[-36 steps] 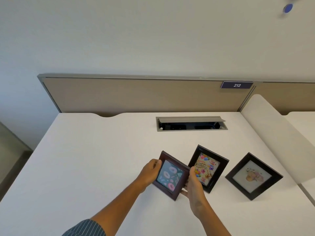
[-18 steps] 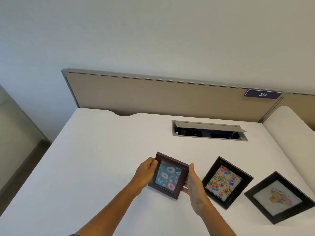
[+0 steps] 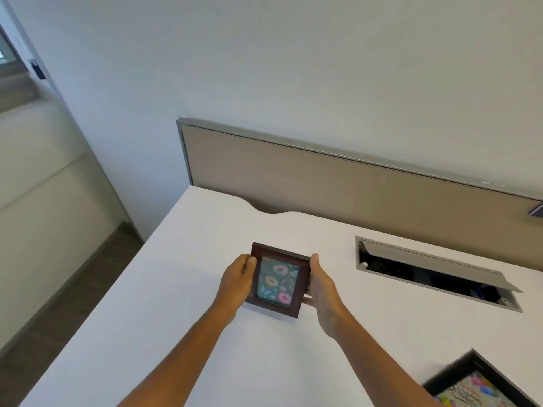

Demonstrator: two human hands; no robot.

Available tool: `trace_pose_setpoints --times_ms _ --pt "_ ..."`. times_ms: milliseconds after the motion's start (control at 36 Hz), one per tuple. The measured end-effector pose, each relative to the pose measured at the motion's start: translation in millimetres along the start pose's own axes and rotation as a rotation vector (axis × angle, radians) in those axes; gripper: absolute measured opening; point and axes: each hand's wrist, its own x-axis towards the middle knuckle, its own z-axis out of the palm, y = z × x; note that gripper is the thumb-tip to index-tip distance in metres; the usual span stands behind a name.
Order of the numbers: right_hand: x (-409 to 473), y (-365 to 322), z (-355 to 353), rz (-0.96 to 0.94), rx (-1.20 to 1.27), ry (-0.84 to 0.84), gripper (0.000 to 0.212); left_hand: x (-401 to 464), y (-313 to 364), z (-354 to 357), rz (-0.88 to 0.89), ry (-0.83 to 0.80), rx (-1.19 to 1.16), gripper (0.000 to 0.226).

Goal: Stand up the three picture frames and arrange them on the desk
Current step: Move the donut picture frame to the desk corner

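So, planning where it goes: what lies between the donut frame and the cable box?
Only the right hand beside the donut frame, then bare desk to the cable box, head view.

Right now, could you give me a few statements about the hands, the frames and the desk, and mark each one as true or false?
1. Both hands hold the donut frame, the left hand on its left edge and the right hand on its right edge. True.
2. The picture in the held frame shows a dog. False: it shows donuts on a dark green ground.
3. A second frame, with a colourful balloon picture, shows at the lower right corner of the view. True.
4. The flap of the cable box in the desk is shut. False: it is raised, and the dark inside shows.
5. All three frames are in view. False: only two are in view.
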Motion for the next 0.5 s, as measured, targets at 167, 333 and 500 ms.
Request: trace_pose_setpoints --times_ms 167,333,500 --pt "63.6 -37.3 45.7 0.003 -0.049 -0.078 0.072 55.1 -6.1 -41.6 0.020 0.125 0.003 0.031" --pt "129.0 -70.4 97.6 0.009 -0.103 -0.159 0.075 110.9 -16.9 -87.3 0.013 0.218 0.058 0.029" --pt "189.2 -98.6 146.3 0.018 -0.120 -0.227 0.072 165.2 -25.3 -127.3 -0.023 0.285 0.051 0.037"
